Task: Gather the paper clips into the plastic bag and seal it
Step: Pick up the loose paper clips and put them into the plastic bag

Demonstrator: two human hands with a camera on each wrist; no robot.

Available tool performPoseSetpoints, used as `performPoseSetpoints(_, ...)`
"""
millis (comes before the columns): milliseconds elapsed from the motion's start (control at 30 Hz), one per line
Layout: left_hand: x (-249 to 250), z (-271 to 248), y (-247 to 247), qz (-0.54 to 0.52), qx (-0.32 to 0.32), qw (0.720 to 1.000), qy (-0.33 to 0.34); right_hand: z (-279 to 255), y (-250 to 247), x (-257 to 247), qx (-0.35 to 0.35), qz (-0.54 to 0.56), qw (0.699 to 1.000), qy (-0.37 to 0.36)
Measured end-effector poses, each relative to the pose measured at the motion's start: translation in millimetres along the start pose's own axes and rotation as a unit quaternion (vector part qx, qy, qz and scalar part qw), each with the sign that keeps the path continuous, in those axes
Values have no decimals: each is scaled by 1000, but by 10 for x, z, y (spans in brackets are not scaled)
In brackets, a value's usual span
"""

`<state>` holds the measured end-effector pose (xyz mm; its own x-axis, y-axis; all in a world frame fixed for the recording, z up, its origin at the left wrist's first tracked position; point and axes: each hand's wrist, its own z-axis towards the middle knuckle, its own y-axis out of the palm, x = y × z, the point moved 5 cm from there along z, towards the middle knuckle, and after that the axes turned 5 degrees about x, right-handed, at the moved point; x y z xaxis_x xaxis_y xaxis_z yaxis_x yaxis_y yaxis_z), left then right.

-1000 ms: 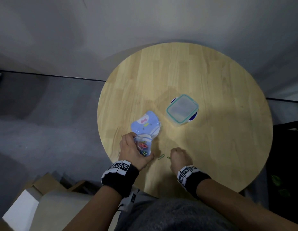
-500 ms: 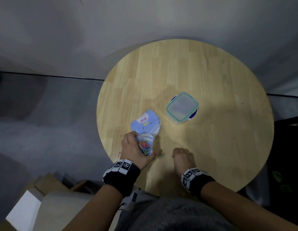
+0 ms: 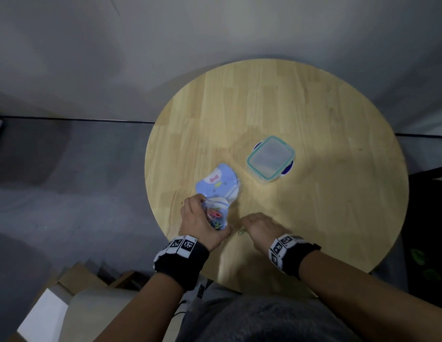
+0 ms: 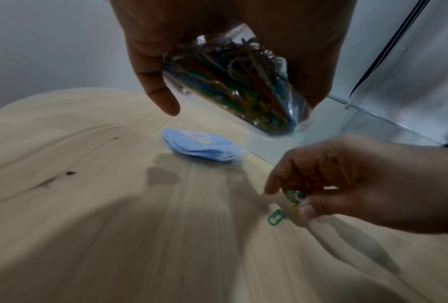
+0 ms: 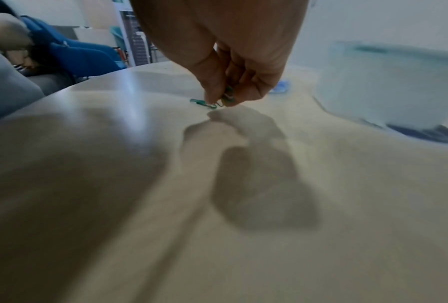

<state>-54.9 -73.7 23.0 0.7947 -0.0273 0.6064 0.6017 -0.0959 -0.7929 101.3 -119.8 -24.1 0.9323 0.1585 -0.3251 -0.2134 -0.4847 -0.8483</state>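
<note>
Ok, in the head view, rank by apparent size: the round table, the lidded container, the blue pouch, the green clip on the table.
Largest to smallest:
1. round table
2. lidded container, blue pouch: too alike to rank
3. green clip

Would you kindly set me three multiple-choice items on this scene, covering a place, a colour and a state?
1. Where is the lidded container?
A. on the round table
B. on the floor
C. in a hand

2. What colour is the loose paper clip on the table?
A. red
B. green
C. white

3. What is the left hand doing?
A. resting flat
B. hanging idle
C. gripping the plastic bag of clips

Answers: A, it stands on the wood; B, the left wrist view shows green; C, fingers wrap the bag.
</note>
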Motion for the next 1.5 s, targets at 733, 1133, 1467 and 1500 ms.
performPoseSetpoints(733,-217,-179,93,-16,5,999,-28,64,117,-145,18,-14,999,48)
performPoseSetpoints(1133,-208,-161,204,-4,-23,999,-33,56,-84,-139,36,63,989,127)
performPoseSetpoints(1467,-216,-157,180,9,-21,999,-27,129,75,-170,-72,21,984,161)
performPoseSetpoints(1500,-226,-159,189,9,-20,999,-26,128,148,-142,-81,35,981,171)
